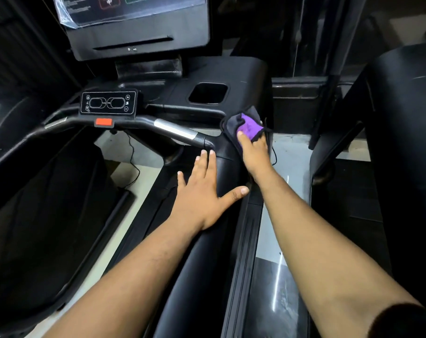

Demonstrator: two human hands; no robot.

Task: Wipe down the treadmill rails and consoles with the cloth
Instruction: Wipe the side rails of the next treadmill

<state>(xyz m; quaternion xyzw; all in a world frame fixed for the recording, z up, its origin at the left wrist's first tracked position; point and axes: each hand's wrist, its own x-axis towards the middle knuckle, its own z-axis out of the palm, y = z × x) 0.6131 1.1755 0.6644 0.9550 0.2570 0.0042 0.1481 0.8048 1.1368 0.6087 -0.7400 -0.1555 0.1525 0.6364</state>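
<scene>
A purple and dark grey cloth [243, 123] lies bunched on the black right rail [204, 259] of the treadmill, where the rail meets the console deck. My right hand [254, 152] presses on the cloth, thumb on top and fingers wrapped around its far edge. Lower down the same rail, my left hand [204, 191] rests flat with fingers spread and nothing in it. The console [143, 37] with its plastic-covered screen stands at the top. A small control panel [108, 102] sits on the crossbar.
A red stop button [103, 122] sits under the control panel. A silver grip sensor [175, 130] runs along the crossbar. A cup holder recess [208, 93] opens in the deck. A second treadmill's black rail [402, 142] stands to the right, across a strip of shiny floor [282, 276].
</scene>
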